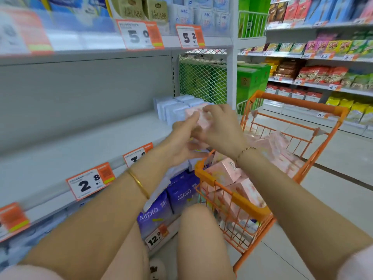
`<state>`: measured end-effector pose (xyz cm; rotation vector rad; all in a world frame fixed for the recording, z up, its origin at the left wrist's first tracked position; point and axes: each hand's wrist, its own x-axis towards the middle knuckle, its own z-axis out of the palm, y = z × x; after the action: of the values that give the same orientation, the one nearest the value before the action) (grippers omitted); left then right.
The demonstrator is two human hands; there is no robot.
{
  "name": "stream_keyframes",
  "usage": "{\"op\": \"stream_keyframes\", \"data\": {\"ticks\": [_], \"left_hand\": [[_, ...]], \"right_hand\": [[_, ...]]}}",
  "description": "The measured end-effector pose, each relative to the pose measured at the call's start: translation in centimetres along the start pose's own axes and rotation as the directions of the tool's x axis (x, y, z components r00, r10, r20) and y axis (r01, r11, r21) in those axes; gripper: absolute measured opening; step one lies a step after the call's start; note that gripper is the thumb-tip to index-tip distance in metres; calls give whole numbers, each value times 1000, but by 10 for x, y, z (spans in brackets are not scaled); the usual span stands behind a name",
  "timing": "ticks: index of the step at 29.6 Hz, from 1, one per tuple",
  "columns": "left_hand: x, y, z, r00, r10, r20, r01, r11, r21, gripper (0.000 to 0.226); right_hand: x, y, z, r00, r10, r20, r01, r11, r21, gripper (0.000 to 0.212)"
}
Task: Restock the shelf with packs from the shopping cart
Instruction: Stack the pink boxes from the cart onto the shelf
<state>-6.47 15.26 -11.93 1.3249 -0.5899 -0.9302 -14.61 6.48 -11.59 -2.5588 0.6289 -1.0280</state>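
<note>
A: Hands?
B: Left hand (182, 136) and right hand (220, 126) both grip one pink pack (198, 118), held up at the shelf (96, 142) edge, just in front of the pale blue packs (175, 108).
A: Cart?
B: Orange cart (232, 197) to the right, more pink packs (226, 172) inside.

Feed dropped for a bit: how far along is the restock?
Barely begun: a few pale packs stand at the shelf's far end, the rest bare. Left hand and right hand together hold one pink pack near them. The cart still holds many pink packs.
</note>
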Motion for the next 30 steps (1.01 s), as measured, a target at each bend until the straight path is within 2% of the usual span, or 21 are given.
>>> {"op": "stream_keyframes", "data": {"ticks": [2, 4, 6, 7, 10, 13, 19, 23, 26, 30], "left_hand": [[3, 5, -34, 995, 17, -103, -17, 1000, -4, 54], [0, 11, -72, 985, 30, -172, -22, 999, 49, 60], [-3, 19, -109, 983, 14, -185, 2, 996, 87, 64], [-4, 23, -126, 981, 5, -192, 14, 995, 100, 57], [-9, 37, -169, 971, -19, -236, 49, 991, 125, 14], [-8, 48, -201, 954, -8, -300, 55, 988, 146, 5], [6, 52, -234, 941, 16, -338, 60, 975, 213, 12], [18, 38, -249, 935, -32, -353, 119, 967, 227, 10], [24, 23, -254, 941, -52, -336, 177, 919, 353, 15], [31, 14, -254, 950, -54, -307, 203, 854, 478, 21]], "right_hand": [[1, -25, 14, 987, -40, 157, -1, 968, 251, 60], [4, -45, 24, 944, -76, 321, -112, 841, 530, 64], [10, -56, 38, 913, -122, 390, -186, 726, 662, 65], [13, -60, 46, 904, -119, 410, -214, 705, 676, 65], [28, -70, 74, 898, -18, 439, -296, 713, 635, 60], [49, -76, 108, 910, 23, 413, -258, 811, 525, 63], [83, -101, 158, 906, -8, 422, -247, 800, 546, 49], [87, -101, 180, 925, 66, 374, -271, 806, 526, 33], [76, -92, 192, 926, 110, 360, -284, 832, 476, 28], [67, -80, 198, 929, 105, 356, -232, 912, 339, 25]]}}
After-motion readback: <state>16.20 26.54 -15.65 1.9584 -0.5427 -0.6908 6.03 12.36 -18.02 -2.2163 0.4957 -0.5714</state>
